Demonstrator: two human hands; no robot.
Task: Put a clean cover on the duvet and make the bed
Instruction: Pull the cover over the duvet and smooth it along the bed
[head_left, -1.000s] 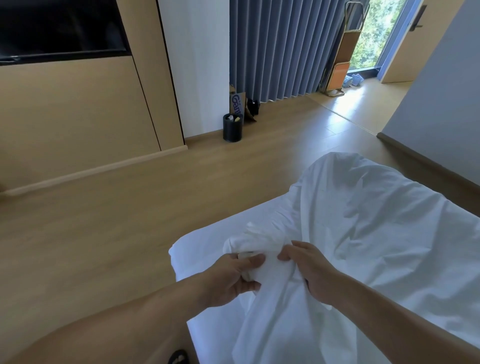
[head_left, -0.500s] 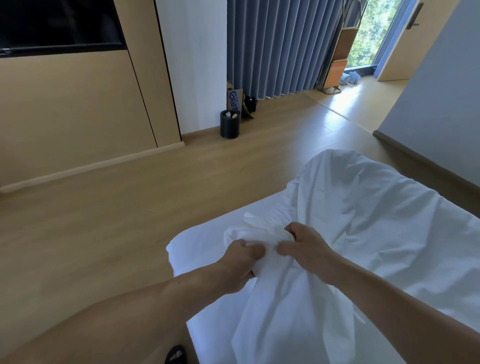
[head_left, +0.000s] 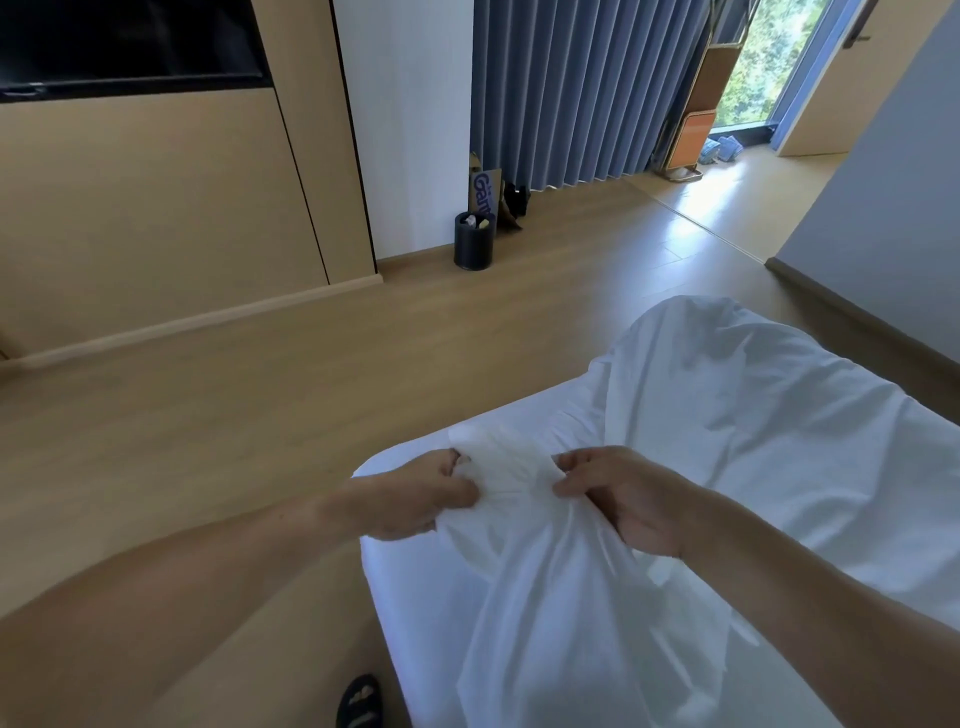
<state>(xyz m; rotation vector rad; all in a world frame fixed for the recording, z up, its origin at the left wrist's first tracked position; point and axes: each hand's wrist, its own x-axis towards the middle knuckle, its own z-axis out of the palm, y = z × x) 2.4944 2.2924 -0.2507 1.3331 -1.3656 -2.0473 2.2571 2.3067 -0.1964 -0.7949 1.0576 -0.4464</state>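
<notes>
Hands are drawing apart at the near corner of the bed (head_left: 397, 597). Half a second ago the left hand (head_left: 410, 499) and the right hand (head_left: 631, 506) were sitting almost knuckle to knuckle on one bunch of white cover (head_left: 561, 634), and now a short span of cloth is stretching taut between them. Both hands are gripping hard: the left fingers (head_left: 457, 470) are curling round a gathered fold, and the right fingers (head_left: 576, 460) are pinching the cloth against the thumb, with neither hand letting go. The rest of the cover is hanging down from the grip toward the person and spreading back across the bed into a rumpled mound (head_left: 737, 395) on the right. The widening grip is probably opening out a corner or a hem so that the cover's edge can be found and followed. White is lying on white, though, so I cannot tell whether the duvet is already inside. The bed is not yet looking made, and most of the smoothing is still waiting.
</notes>
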